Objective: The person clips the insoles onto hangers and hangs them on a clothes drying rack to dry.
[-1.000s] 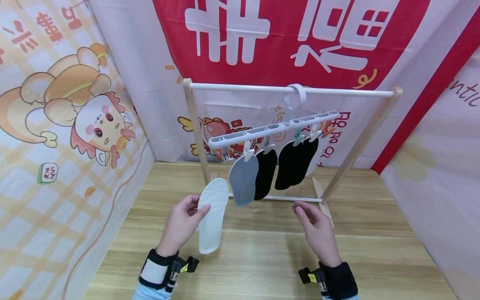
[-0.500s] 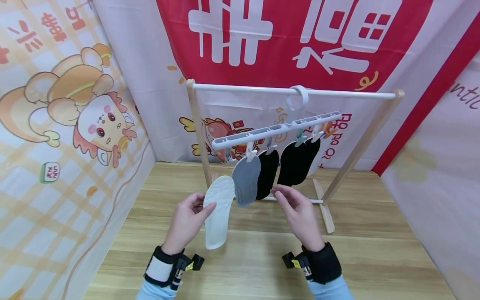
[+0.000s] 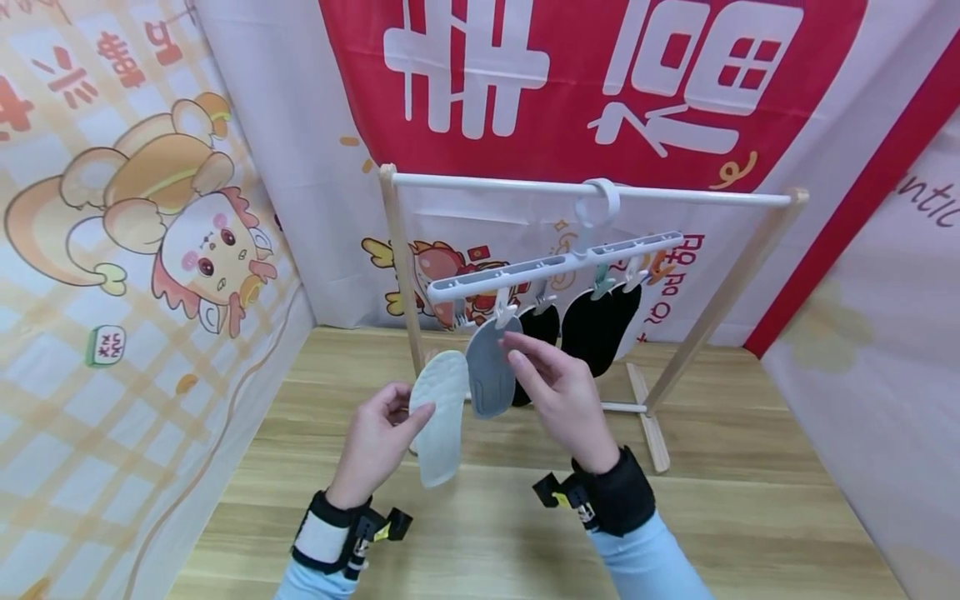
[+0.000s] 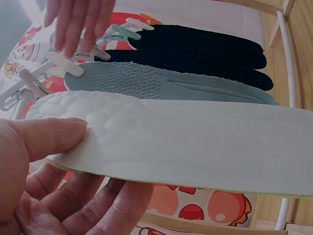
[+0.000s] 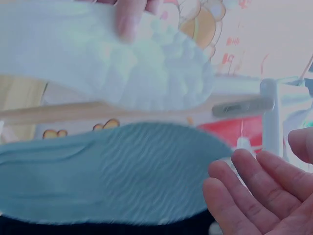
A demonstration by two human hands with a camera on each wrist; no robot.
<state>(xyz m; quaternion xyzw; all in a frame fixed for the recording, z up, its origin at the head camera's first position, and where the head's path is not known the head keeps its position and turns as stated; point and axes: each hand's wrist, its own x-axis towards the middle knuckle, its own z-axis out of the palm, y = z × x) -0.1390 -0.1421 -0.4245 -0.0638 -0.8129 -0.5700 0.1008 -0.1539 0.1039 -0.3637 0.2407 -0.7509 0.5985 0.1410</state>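
My left hand [image 3: 375,446] pinches a white insole [image 3: 441,437] between thumb and fingers, near its quilted upper end. Just right of it a grey insole [image 3: 489,379] hangs from a white clip [image 4: 66,63] on a clip hanger [image 3: 525,271]. My right hand [image 3: 566,392] is raised in front of the grey insole's right side, fingertips close below that clip. In the right wrist view its fingers [image 5: 254,193] are extended and hold nothing. Behind hang black insoles [image 3: 600,329], one partly hidden by my right hand. A free grey clip [image 4: 33,85] dangles at the hanger's near end.
The hanger hooks over the white top rail [image 3: 487,183] of a rack with wooden posts [image 3: 757,258]. A wooden foot [image 3: 648,425] stands on the wood-patterned table [image 3: 480,542]. Printed cloth [image 3: 247,50] surrounds it at the back and sides.
My right hand has moved left and up from beside the rack to the grey insole. My left hand has shifted slightly right with the white insole, still pinching it.
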